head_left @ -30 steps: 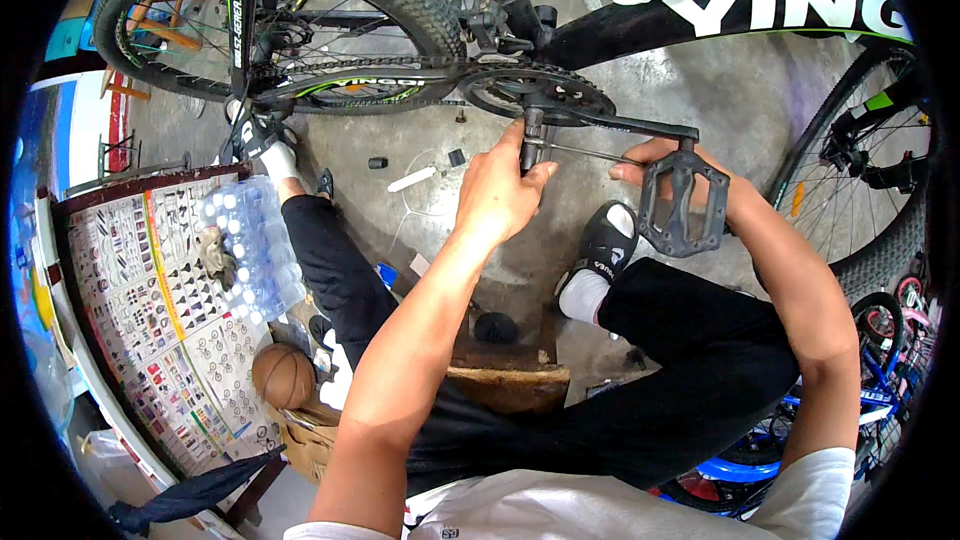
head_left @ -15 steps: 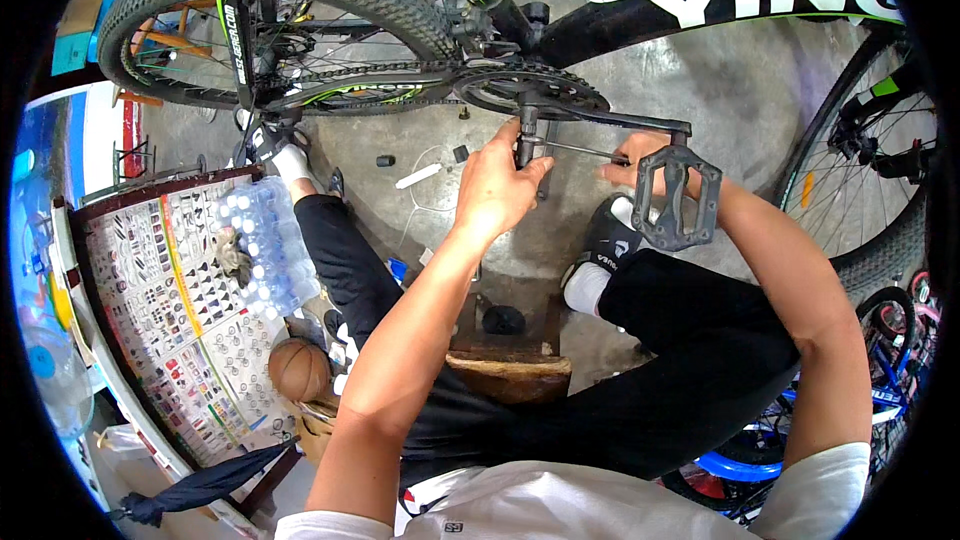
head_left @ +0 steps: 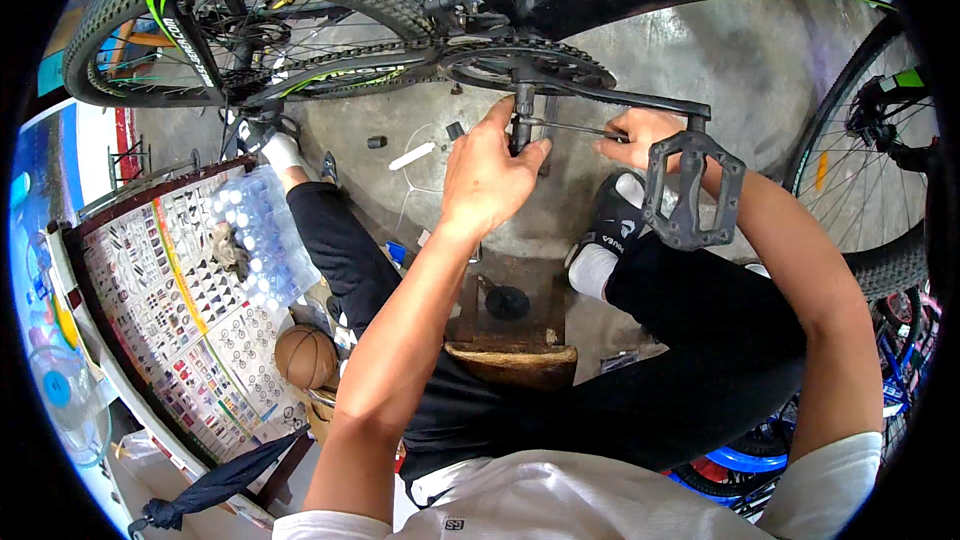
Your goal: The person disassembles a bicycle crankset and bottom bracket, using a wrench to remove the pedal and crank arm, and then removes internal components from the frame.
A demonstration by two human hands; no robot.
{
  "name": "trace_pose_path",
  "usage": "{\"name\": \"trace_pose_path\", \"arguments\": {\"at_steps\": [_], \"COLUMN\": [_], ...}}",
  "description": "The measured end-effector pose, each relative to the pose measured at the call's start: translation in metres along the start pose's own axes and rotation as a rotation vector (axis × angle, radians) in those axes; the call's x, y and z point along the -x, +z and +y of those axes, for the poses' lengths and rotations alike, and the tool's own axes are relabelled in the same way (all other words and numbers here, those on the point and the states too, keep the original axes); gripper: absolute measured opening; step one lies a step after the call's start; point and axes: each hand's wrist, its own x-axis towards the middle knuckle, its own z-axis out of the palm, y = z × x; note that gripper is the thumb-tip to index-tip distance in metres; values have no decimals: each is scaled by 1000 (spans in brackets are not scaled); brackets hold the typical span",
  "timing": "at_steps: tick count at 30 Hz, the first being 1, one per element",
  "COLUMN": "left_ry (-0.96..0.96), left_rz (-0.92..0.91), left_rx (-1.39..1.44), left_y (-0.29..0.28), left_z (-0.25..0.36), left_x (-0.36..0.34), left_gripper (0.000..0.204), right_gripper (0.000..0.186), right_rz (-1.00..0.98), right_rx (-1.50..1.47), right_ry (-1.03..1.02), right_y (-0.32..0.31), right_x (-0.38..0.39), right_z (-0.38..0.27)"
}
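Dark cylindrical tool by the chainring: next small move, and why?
Probably nudge the thin rod round with the right hand: its fingers hold the rod's outer end, while the left hand grips the dark cylindrical tool at the inner end.

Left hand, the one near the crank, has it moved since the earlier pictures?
No, not noticeably: judged against the chainring, the left hand stays just below it in the picture, at the same dark cylindrical tool.

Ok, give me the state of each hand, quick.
Left hand: partly closed, thumb and index finger around the dark cylindrical tool.
Right hand: closed on the outer end of the thin metal rod, partly hidden behind the pedal.
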Motion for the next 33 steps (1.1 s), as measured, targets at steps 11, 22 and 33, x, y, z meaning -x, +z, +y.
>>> {"name": "trace_pose_path", "arguments": {"at_steps": [11,22,33], "left_ry": [28,233,181], "left_rz": [-5,39,36], "left_rx": [-172,-479,-574], "left_y": [-7,-9,-18], "left_z": [13,16,8], "left_x": [2,2,6], "left_gripper": [51,37,61], "right_gripper": [43,35,36], "right_rz": [139,492,488], "right_rx": [-153,-571,-585], "right_ry": [-224,-631,-505], "right_y": [65,188,140], "right_x": [-59,-201,-153], "right_z": [28,-34,-28]}}
